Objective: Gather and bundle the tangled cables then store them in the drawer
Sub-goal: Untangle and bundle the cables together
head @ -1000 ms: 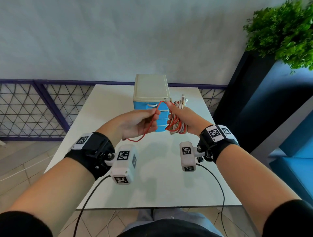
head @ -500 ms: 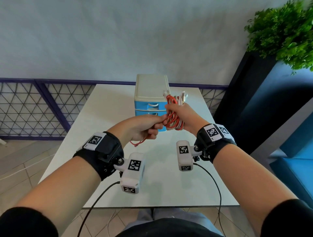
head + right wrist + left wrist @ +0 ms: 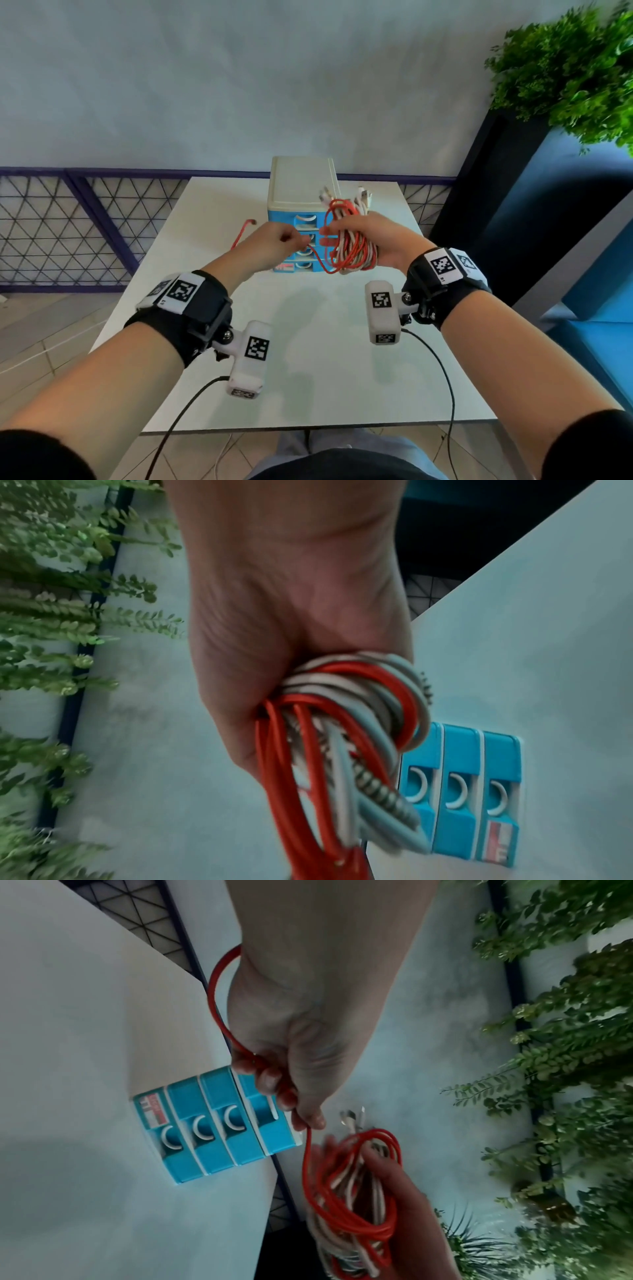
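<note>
Red cable [image 3: 317, 262] pinched taut by left hand [image 3: 270, 245]; right hand [image 3: 376, 241] clasps bundle [image 3: 349, 246], so steady tension should tighten wraps.

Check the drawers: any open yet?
All look shut: the drawers show fronts flush in the left wrist view. The bundle is in the right hand.

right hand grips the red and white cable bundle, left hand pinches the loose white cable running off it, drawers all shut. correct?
One slip: the loose cable that the left hand pinches is red, not white, as the left wrist view shows. The rest holds: the right hand grips the red and white cable bundle, and the drawers look shut.
</note>
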A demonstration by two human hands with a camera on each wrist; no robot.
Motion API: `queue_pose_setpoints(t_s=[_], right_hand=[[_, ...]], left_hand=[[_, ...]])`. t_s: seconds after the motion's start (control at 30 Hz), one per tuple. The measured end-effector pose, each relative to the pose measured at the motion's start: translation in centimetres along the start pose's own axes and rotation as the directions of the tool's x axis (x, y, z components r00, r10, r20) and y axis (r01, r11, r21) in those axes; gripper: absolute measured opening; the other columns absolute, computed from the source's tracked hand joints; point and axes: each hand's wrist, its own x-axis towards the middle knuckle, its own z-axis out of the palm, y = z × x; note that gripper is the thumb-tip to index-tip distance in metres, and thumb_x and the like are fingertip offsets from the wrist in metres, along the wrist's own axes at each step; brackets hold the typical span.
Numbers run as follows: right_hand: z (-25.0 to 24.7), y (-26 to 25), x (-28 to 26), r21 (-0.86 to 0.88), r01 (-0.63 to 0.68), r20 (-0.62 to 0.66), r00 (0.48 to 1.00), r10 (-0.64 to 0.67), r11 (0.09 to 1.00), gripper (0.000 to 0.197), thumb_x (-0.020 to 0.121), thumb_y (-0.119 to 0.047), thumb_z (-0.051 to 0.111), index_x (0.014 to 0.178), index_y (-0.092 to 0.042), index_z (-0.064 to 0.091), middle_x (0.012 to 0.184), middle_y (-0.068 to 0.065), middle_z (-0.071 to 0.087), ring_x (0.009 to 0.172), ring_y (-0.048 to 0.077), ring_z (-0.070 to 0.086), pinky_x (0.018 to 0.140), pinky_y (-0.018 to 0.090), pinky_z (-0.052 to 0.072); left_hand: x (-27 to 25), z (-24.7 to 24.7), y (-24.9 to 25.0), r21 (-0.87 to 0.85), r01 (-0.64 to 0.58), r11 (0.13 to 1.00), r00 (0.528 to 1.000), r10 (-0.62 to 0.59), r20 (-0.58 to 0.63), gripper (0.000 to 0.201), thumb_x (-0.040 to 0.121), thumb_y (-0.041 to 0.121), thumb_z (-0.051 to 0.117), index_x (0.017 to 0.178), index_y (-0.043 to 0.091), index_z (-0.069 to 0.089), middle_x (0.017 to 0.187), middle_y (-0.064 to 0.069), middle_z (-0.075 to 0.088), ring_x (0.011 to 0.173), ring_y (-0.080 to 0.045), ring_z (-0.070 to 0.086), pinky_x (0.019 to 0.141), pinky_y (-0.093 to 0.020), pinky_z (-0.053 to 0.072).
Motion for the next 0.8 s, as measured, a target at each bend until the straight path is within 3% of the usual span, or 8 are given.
queue_pose_setpoints(t_s=[0.13,0.27,0.33,0.43,0.5,0.57,0.63,0.8], right_hand=[[1.0,0.3,0.1,-0.018,-0.026,0.134,0.991,0.028,1.000,0.032,0.088,-0.017,0.064,0.117,-0.003,0.061,0.103,0.019,0.070,0.081,0.030,0.069,0.065,0.044,0.057],[1.0,0.5,0.5,0.031,-0.047,0.158,0.987,0.042,0.998,0.019,0.091,-0.016,0.059,0.106,-0.008,0.064,0.096,0.014,0.071,0.075,0.024,0.071,0.075,0.049,0.055],[1.0,0.6,0.5,-0.016,-0.047,0.112,0.993,0.049,0.999,0.014,0.090,-0.016,0.060,0.097,-0.006,0.066,0.089,0.012,0.071,0.070,0.021,0.069,0.079,0.051,0.054],[0.9,0.6,0.4,-0.164,-0.013,-0.023,1.000,0.010,0.986,0.013,0.088,-0.016,0.062,0.081,-0.005,0.064,0.067,0.006,0.066,0.055,0.017,0.064,0.060,0.037,0.058],[0.3,0.8,0.7,-0.238,0.024,-0.123,0.991,-0.055,0.971,0.015,0.087,-0.017,0.064,0.076,-0.007,0.061,0.064,0.006,0.063,0.052,0.015,0.062,0.056,0.030,0.057],[-0.6,1.0,1.1,-0.285,0.043,-0.215,0.971,-0.108,0.958,0.017,0.087,-0.022,0.066,0.080,-0.009,0.060,0.068,0.007,0.063,0.054,0.014,0.063,0.060,0.029,0.056],[-1.2,1.2,1.4,-0.312,0.039,-0.288,0.948,-0.133,0.949,0.023,0.087,-0.031,0.067,0.085,-0.010,0.058,0.069,0.006,0.064,0.055,0.015,0.063,0.059,0.028,0.055],[-0.1,1.5,2.0,-0.282,0.130,-0.288,0.934,-0.213,0.951,0.036,0.087,-0.045,0.063,0.097,-0.010,0.058,0.077,0.005,0.061,0.062,0.012,0.064,0.059,0.025,0.056]], left_hand=[[0.8,0.4,1.1,0.024,-0.055,0.998,0.996,0.056,-0.071,0.026,0.094,0.033,0.052,0.080,0.015,0.063,0.075,0.001,0.060,0.070,-0.013,0.053,0.055,-0.018,0.036],[0.8,0.6,0.9,-0.007,-0.021,1.000,0.995,0.020,-0.096,0.035,0.093,0.040,0.052,0.077,0.012,0.064,0.063,0.000,0.049,0.057,-0.013,0.043,0.049,-0.020,0.032],[0.6,0.7,0.9,-0.020,-0.012,1.000,0.998,0.011,-0.069,0.035,0.092,0.044,0.051,0.072,0.018,0.061,0.064,-0.001,0.049,0.058,-0.015,0.045,0.055,-0.026,0.035],[0.7,0.2,1.0,-0.036,0.013,0.999,0.999,-0.015,-0.047,0.032,0.093,0.043,0.051,0.078,0.016,0.061,0.067,0.001,0.052,0.058,-0.015,0.048,0.061,-0.030,0.045],[0.7,-0.8,0.5,-0.128,0.115,0.985,0.991,-0.104,0.084,0.032,0.097,0.036,0.045,0.082,0.014,0.062,0.065,0.001,0.047,0.049,-0.012,0.040,0.052,-0.025,0.044],[0.4,-1.8,0.0,-0.282,0.282,0.917,0.945,-0.215,0.245,0.031,0.100,0.032,0.041,0.081,0.016,0.060,0.059,0.005,0.039,0.044,-0.009,0.030,0.045,-0.019,0.036],[0.2,-2.4,-0.2,-0.412,0.384,0.826,0.908,-0.257,0.331,0.028,0.100,0.030,0.039,0.083,0.018,0.058,0.055,0.008,0.035,0.043,-0.008,0.029,0.044,-0.018,0.036],[-0.3,-1.1,0.8,-0.668,0.410,0.621,0.903,-0.173,0.393,0.019,0.097,0.025,0.049,0.083,0.019,0.060,0.060,0.009,0.054,0.050,-0.004,0.050,0.054,-0.018,0.050]])
